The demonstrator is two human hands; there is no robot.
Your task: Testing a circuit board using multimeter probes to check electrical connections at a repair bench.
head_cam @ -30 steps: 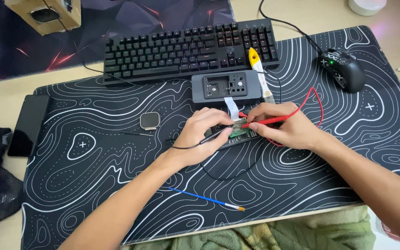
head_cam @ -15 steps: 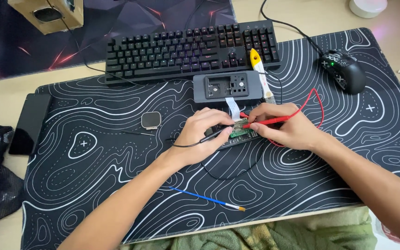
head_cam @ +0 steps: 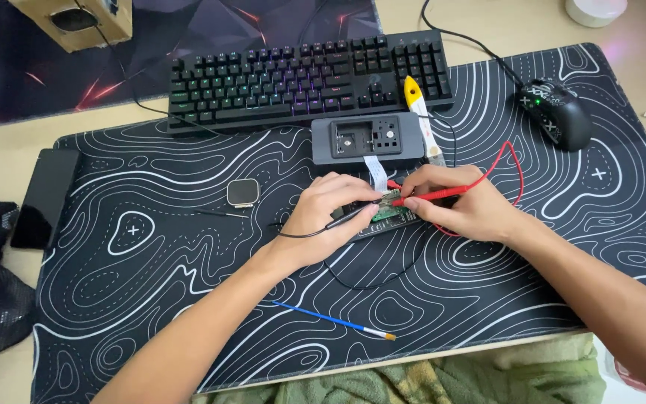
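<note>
Two hands meet over a small circuit board (head_cam: 392, 207) mid-mat: the left hand (head_cam: 328, 215) pinches a black probe (head_cam: 347, 219), the right hand (head_cam: 457, 207) pinches a red probe (head_cam: 429, 196), both tips touching it.

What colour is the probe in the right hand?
Red. The probe in the right hand has a red lead; it shows clearly in the head view.

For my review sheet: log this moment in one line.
left hand: black probe | right hand: red probe | both tips on circuit board | desk mat
</note>
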